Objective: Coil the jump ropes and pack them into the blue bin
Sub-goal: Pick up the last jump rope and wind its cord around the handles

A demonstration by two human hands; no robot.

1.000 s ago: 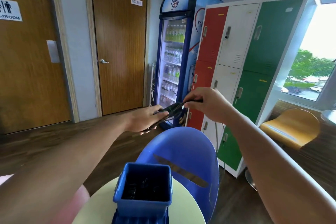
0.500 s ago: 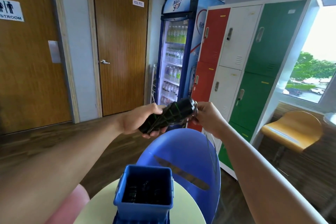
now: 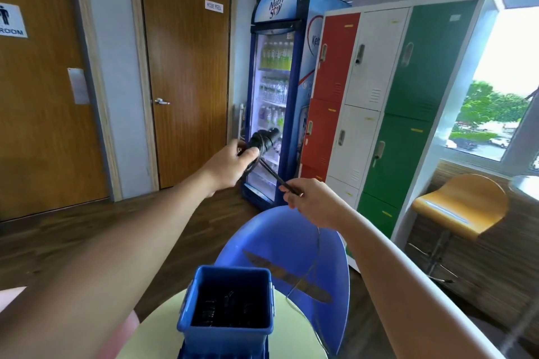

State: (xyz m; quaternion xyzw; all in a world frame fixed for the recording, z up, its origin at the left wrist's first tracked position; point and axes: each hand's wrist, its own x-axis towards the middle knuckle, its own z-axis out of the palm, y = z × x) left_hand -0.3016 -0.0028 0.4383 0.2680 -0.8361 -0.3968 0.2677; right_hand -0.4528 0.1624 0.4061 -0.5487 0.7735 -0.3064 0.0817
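Mid-coil: one jump rope (image 3: 262,140) part wound; blue bin (image 3: 224,341) already holds dark coils
Left hand (image 3: 230,162) grips the bundle at frame centre, right hand (image 3: 313,201) pinches its taut cord, hands apart. To do: wind the tail hanging over the blue chair (image 3: 291,242), drop into the bin, bottom centre; tail may snag there

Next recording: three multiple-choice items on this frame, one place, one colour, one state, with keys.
1. The square blue plastic bin stands on: A floor; B round pale-yellow table; C stool.
2. The moulded plastic chair behind it is: A orange; B green; C blue.
3. The right hand: A hangs empty; B pinches the thin black jump rope; C reaches into the bin.
B, tabletop shows beside the bin; C, its shell is blue; B, the cord runs taut from its grip to the left hand.
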